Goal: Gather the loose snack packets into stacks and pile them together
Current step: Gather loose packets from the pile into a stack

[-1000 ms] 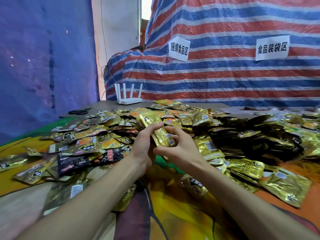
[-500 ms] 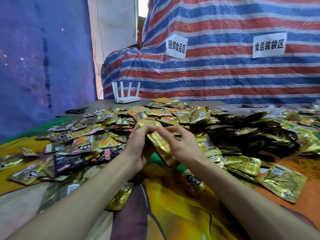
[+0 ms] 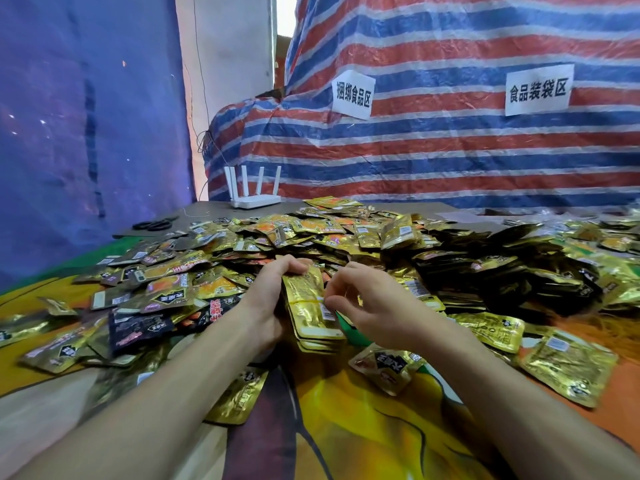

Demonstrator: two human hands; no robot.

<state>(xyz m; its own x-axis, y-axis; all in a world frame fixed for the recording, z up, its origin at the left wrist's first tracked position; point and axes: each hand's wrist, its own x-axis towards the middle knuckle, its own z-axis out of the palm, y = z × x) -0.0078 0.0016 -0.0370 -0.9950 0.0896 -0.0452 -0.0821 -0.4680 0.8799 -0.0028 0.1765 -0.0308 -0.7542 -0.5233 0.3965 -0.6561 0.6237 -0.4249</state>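
Here, the stack of gold foil snack packets [image 3: 310, 306] stands at the centre of the frame, its long axis running from the far heap down toward the person; the left hand [image 3: 265, 299] grips its left side, fingers curled over the top end; the right hand [image 3: 377, 303] sits just beside its right edge, fingers loosely curled, thumb tip at that edge; whether it pinches anything cannot be told; the loose gold and dark packets [image 3: 214, 289] lie spread behind and to both sides on the bright printed cloth [image 3: 346, 427]; the right hand looks freer to fetch the next one.
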